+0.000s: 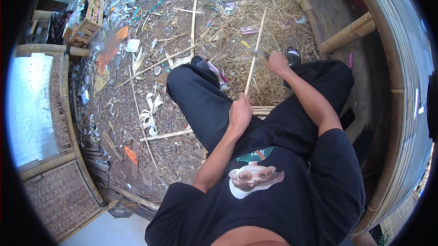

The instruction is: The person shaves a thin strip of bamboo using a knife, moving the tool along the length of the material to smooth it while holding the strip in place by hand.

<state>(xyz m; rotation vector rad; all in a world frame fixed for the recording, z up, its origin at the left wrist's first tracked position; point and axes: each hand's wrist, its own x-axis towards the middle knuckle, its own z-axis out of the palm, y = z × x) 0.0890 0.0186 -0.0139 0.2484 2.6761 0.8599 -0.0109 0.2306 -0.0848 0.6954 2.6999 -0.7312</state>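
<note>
A long, pale bamboo strip [256, 50] slants up and away from my lap. My left hand [240, 113] is closed around its near end, between my thighs. In my right hand [277, 63], closed over the handle, is a knife; its blade [253, 51] points left and crosses the strip about midway along. Whether the edge touches the strip or passes just above it, I cannot tell. Straw-like shavings [264, 82] lie thick on the ground beneath the strip and around my right foot. More pale strips [262, 110] lie crosswise just beyond my left hand, partly hidden by my legs.
Loose bamboo strips [194, 25] lie on the littered ground ahead and to the left. A wooden crate [89, 18] stands at the far left. Bamboo-framed woven panels [64, 191] border the left side. A bamboo bench or platform with thick poles [349, 33] runs close along my right.
</note>
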